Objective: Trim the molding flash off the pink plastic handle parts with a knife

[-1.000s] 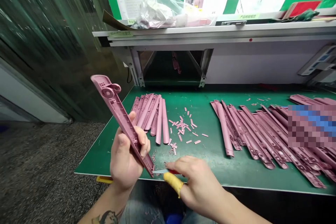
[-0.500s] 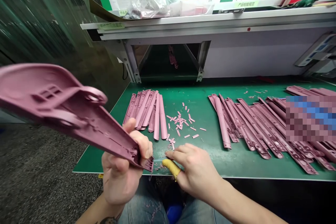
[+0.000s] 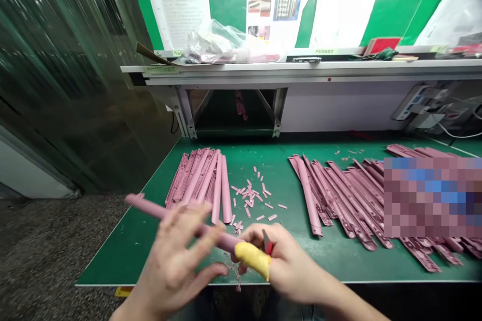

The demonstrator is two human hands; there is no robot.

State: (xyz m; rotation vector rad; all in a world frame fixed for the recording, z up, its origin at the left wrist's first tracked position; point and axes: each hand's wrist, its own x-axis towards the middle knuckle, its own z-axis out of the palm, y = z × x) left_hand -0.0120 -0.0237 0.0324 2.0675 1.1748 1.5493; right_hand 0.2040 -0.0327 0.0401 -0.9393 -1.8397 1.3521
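A long pink plastic part [image 3: 148,207] slants over the front of the green table, its back now showing. My right hand [image 3: 288,263] grips its near end, with a yellow finger cover [image 3: 253,260] on the thumb pressed against it. A small red tool with a pointed grey end [image 3: 267,242] also sticks out of that hand; its other end is hidden. Above the part's middle is my left hand [image 3: 175,256], open and slightly blurred, fingers spread and thumb apart. Whether its fingers touch the part I cannot tell.
Several pink parts [image 3: 196,173] lie together at left, and a larger pile [image 3: 350,195] is at right. Small pink offcuts [image 3: 250,193] are scattered between them. Behind, a conveyor opening [image 3: 233,125] sits under a shelf [image 3: 226,74] bearing a plastic bag [image 3: 214,42].
The pink part has been lowered and turned over, from raised at left to lying across my hands. My left hand has loosened its grip; my right hand has taken the near end. The view has tilted up.
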